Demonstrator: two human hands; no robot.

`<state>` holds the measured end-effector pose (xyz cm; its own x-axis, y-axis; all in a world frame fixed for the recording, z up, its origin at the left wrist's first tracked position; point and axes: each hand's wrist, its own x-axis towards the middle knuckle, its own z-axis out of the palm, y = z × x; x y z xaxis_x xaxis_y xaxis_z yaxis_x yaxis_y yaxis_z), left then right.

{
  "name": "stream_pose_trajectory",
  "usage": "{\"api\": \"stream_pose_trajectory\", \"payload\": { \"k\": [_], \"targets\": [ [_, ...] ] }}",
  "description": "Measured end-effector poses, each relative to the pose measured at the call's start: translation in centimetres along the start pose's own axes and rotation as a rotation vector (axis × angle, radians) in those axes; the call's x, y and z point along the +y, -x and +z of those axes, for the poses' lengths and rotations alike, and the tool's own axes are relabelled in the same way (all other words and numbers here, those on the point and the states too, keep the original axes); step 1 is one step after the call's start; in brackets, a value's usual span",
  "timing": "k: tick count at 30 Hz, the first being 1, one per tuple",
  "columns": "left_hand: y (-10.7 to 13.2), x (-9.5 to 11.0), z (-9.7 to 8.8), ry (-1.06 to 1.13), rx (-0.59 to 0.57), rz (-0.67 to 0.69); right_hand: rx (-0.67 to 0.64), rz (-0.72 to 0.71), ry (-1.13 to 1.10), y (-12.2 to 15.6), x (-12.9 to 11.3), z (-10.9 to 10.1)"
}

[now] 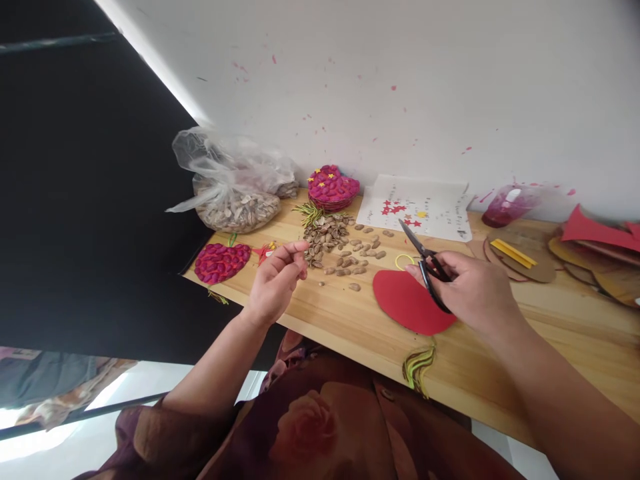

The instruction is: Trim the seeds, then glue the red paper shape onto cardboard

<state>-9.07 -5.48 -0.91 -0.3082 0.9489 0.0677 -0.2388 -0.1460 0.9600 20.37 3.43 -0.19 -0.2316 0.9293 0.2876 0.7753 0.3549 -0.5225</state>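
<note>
My right hand (pixel 473 287) grips a pair of black-handled scissors (pixel 425 257), blades pointing up and to the left. Below them lies a flat red disc (pixel 407 300) on the table, with a yellow-green tassel (pixel 419 367) at its lower edge and a yellow ring (pixel 405 261) at its upper edge. Raised over the table at the left, my left hand (pixel 280 277) has its thumb and fingertips pressed together. Whatever they may hold is too small to make out. Just beyond that hand is a heap of nut shells (pixel 327 233), with loose peanuts (pixel 345 262) beside it.
A clear bag of shells (pixel 237 207) stands back left, near a pink shell-covered piece (pixel 223 262). Another star-topped pink stack (pixel 333 187) sits by the wall. Farther right are a paper with stars (pixel 440 207), a cup of purple-red liquid (pixel 507 207) and brown discs (pixel 540 267).
</note>
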Motion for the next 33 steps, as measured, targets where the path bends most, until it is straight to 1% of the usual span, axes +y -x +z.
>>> {"api": "stream_pose_trajectory", "payload": {
  "k": [3,5,11,17,20,25,29,33],
  "targets": [
    [-0.1,-0.4,-0.4,-0.117,-0.024,-0.004,-0.023,0.027,0.006,-0.1,0.1,0.1],
    [-0.2,-0.5,-0.7,-0.141,-0.033,-0.011,-0.039,0.039,0.013,-0.2,0.1,0.1],
    [-0.4,-0.5,-1.1,-0.029,-0.042,-0.067,-0.046,0.049,0.031,-0.5,0.2,-0.2],
    [-0.1,-0.5,0.1,0.096,-0.068,-0.088,-0.042,0.100,-0.035,-0.6,0.0,-0.3],
    [0.0,-0.6,1.0,0.159,-0.092,-0.092,-0.063,0.084,-0.049,-0.3,-0.2,0.0],
    [-0.1,-0.5,1.7,0.225,-0.131,-0.165,-0.080,0.035,-0.040,0.0,-0.1,0.1],
    [-0.3,-0.5,1.3,0.162,-0.081,-0.147,-0.054,0.025,-0.019,-0.1,0.0,-0.1],
    [-0.9,-0.3,0.0,-0.019,-0.043,-0.066,-0.027,0.072,-0.024,-0.5,0.2,-0.4]
  ]
}}
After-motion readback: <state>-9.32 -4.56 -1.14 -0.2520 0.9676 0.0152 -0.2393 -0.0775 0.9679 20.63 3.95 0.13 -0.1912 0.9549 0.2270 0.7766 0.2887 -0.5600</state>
